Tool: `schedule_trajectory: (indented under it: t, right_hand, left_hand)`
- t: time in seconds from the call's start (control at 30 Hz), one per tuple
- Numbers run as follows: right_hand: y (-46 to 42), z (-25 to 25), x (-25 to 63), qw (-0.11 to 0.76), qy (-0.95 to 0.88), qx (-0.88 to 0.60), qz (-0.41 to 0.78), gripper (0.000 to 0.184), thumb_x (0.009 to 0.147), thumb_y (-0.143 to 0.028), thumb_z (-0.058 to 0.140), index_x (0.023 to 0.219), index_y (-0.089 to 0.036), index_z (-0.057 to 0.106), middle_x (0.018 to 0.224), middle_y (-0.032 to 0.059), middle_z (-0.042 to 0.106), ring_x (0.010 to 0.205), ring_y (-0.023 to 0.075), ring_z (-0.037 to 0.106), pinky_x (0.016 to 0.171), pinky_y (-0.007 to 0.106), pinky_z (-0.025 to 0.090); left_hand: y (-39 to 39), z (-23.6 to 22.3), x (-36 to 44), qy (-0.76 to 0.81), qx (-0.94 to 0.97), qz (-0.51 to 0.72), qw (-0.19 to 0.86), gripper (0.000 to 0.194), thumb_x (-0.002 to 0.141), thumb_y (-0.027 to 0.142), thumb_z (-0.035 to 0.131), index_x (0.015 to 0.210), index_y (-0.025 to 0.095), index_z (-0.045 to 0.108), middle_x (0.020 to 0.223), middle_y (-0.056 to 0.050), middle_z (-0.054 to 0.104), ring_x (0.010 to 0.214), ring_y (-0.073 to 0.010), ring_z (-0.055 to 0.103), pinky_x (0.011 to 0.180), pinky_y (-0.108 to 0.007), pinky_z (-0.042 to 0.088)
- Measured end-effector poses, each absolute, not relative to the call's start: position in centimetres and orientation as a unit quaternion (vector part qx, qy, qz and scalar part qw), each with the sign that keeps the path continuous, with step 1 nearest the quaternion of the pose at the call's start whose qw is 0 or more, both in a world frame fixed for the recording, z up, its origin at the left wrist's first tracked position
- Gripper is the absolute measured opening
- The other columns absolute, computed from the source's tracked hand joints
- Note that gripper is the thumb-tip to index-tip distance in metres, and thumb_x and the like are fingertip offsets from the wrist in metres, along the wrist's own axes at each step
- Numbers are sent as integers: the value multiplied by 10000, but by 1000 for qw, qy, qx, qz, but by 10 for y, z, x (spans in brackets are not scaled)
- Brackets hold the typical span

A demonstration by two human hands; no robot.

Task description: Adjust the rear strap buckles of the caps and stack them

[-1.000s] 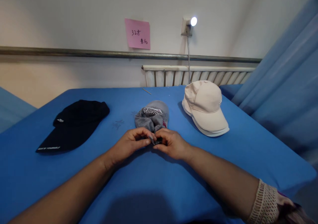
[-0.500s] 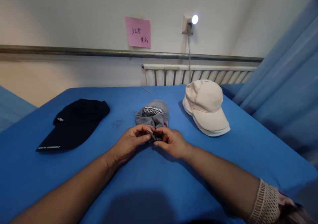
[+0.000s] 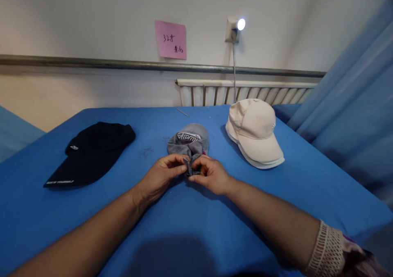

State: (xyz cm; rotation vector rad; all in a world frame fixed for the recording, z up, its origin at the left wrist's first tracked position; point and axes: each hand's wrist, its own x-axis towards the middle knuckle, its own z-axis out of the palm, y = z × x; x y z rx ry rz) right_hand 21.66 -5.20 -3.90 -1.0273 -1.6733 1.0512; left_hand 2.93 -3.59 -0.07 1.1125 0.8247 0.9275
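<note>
A grey cap (image 3: 188, 139) with white lettering lies at the middle of the blue-covered table, its brim pointing away from me. At its near end, my left hand (image 3: 167, 171) pinches the dark grey strap (image 3: 189, 168) between thumb and fingers. My right hand (image 3: 212, 174) grips the same strap from the other side, with the fingertips of both hands almost touching. Fingers partly cover the strap, so its fastening cannot be made out. To the left rests a black cap (image 3: 95, 152), and to the right sits a stack of pale beige caps (image 3: 256, 125).
Blue cloth covers the table (image 3: 147, 236). Behind it are a white radiator (image 3: 245, 90), a metal rail (image 3: 123, 65), a pink note (image 3: 170, 40) and a socket with a lit lamp (image 3: 241, 24). A blue curtain (image 3: 353, 88) hangs at the right. A thin stick (image 3: 181, 111) lies near the back edge.
The strap end between my fingers has turned more upright, and my right fingertips have shifted slightly left. Both hands keep their hold; the caps stay in place.
</note>
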Motion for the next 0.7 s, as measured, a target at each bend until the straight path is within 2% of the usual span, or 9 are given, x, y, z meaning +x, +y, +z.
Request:
schedule_trajectory:
  t: [0.17,0.37,0.47,0.57,0.7]
  right_hand:
    - [-57,-39,218,440,-660,-418,444,220,764,-249,726,930,-212,586,585,-103,456,491,71,400,477,200,309]
    - [-55,-37,222,448,-652,-419,445,185,775,-276,711,846,-210,553,569,-103,448,479,68,388,452,195,278]
    - [-55,-38,221,454,-652,-407,451,186,783,-279,709,898,-205,583,670,-71,557,516,67,436,478,196,324]
    - [-54,-38,220,461,-654,-373,470,284,778,-273,718,1035,-204,620,810,-35,638,567,72,480,527,209,379]
    - [-53,-40,220,464,-645,-360,489,257,781,-298,733,1003,-192,657,688,-56,578,565,85,478,539,223,398]
  left_hand:
    - [-36,2,28,360,490,410,680,191,672,199,868,794,164,726,902,-32,712,840,-152,640,785,-261,500]
    - [-36,4,28,328,490,403,700,190,698,211,860,819,174,718,928,-35,726,861,-155,651,806,-263,506]
    - [-36,3,27,322,496,402,699,171,720,206,842,832,171,718,915,-38,722,857,-161,653,818,-275,507]
    - [-36,3,28,326,496,408,694,167,722,195,839,836,167,720,903,-36,718,874,-165,656,837,-277,502]
    - [-37,1,29,343,489,415,686,176,700,179,851,826,170,728,899,-22,714,860,-150,649,822,-261,499]
